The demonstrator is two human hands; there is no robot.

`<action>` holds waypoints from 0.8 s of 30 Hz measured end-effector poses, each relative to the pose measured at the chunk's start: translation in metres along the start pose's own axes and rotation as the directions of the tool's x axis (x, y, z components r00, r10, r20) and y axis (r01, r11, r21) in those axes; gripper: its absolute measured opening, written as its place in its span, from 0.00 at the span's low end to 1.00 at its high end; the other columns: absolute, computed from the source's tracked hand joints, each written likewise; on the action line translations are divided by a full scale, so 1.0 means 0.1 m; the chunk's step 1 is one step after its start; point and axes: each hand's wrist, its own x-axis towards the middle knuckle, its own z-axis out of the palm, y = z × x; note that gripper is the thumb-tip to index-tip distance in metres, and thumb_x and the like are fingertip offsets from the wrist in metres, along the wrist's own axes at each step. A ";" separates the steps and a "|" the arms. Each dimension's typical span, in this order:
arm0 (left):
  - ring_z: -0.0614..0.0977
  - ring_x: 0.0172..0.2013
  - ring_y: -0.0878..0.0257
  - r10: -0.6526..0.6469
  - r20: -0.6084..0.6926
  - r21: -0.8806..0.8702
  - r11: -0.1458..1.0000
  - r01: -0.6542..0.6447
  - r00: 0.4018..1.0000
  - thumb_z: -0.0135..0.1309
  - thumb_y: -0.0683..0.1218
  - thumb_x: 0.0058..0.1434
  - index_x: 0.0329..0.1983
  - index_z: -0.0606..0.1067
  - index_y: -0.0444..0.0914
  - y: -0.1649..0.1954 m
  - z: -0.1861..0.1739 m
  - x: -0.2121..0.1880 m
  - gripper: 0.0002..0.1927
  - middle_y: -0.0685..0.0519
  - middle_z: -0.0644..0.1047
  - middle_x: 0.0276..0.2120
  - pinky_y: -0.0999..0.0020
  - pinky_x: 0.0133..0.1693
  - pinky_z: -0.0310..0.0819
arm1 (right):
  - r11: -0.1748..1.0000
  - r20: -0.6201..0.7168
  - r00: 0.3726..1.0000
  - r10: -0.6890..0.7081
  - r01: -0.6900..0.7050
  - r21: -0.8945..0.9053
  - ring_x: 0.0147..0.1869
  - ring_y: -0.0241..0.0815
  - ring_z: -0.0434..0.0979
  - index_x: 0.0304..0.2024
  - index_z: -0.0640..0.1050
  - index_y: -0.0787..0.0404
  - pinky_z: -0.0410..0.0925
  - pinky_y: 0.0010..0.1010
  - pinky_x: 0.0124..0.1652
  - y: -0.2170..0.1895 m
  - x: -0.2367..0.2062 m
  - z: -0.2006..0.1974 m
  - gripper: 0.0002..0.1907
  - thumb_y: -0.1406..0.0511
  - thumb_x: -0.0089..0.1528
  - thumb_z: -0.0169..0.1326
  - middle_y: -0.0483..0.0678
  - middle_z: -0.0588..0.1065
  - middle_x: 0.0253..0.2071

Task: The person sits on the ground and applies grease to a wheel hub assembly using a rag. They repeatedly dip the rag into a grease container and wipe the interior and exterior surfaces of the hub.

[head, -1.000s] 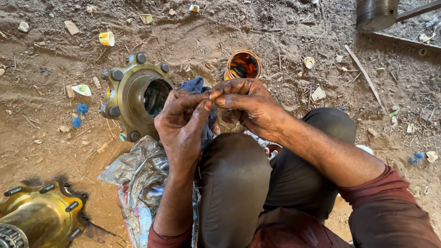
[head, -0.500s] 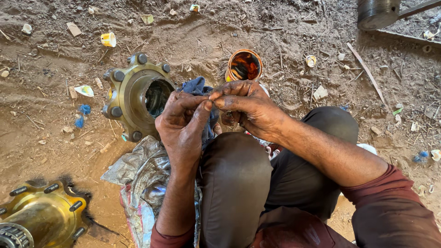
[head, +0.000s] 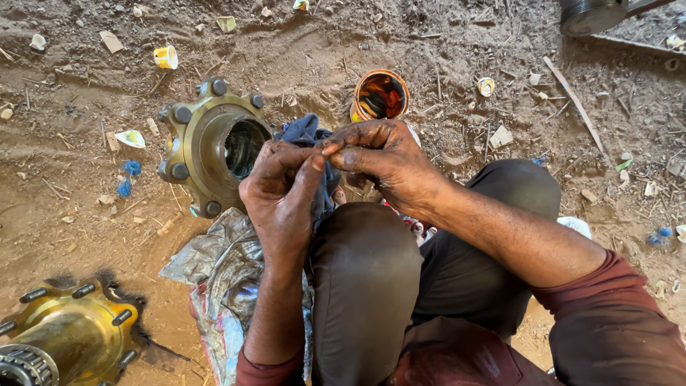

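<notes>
My left hand (head: 282, 189) and my right hand (head: 382, 161) meet in front of my bent knee, both closed on a dark blue rag (head: 307, 136) that bunches between them. The fingertips of the two hands touch above the rag. What lies inside the cloth is hidden. Just left of my left hand a brass-coloured wheel hub (head: 214, 146) with several studs lies on the dirt, its bore facing me. Behind my right hand stands an open round tin (head: 380, 96) with dark grease inside.
A second greasy hub (head: 68, 336) with a bearing sits at the bottom left. A crumpled sack (head: 221, 286) lies under my legs. Paper scraps, stones and sticks litter the dirt. A metal cylinder (head: 589, 14) stands at the top right.
My hands stay together on the rag, with only slight finger movement. The view has shifted a little.
</notes>
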 end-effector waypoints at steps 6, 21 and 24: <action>0.73 0.34 0.73 -0.056 -0.017 -0.002 0.998 0.056 0.998 0.60 0.33 0.65 0.39 0.80 0.29 -0.03 0.02 -0.02 0.01 0.57 0.75 0.35 0.78 0.37 0.67 | 1.000 0.027 1.000 0.003 -0.003 0.016 0.49 0.34 0.80 0.42 0.83 0.66 0.74 0.28 0.52 -0.01 0.00 -0.03 0.07 0.71 0.61 0.63 0.48 0.82 0.45; 0.73 0.36 0.72 -0.173 0.012 -0.230 0.958 0.171 0.985 0.59 0.34 0.65 0.39 0.79 0.28 -0.22 0.00 0.00 0.02 0.57 0.75 0.35 0.77 0.40 0.65 | 0.994 -0.092 0.989 0.112 -0.111 0.014 0.40 0.32 0.79 0.40 0.82 0.64 0.73 0.27 0.38 -0.01 -0.01 0.03 0.05 0.71 0.62 0.61 0.46 0.81 0.39; 0.73 0.36 0.72 -0.195 0.025 -0.297 0.935 0.194 0.980 0.60 0.34 0.65 0.39 0.79 0.28 -0.30 0.00 0.00 0.02 0.57 0.75 0.35 0.77 0.41 0.65 | 0.992 -0.105 0.989 0.107 -0.113 -0.048 0.41 0.29 0.79 0.40 0.82 0.61 0.73 0.25 0.36 -0.03 -0.01 0.03 0.04 0.69 0.62 0.62 0.43 0.81 0.39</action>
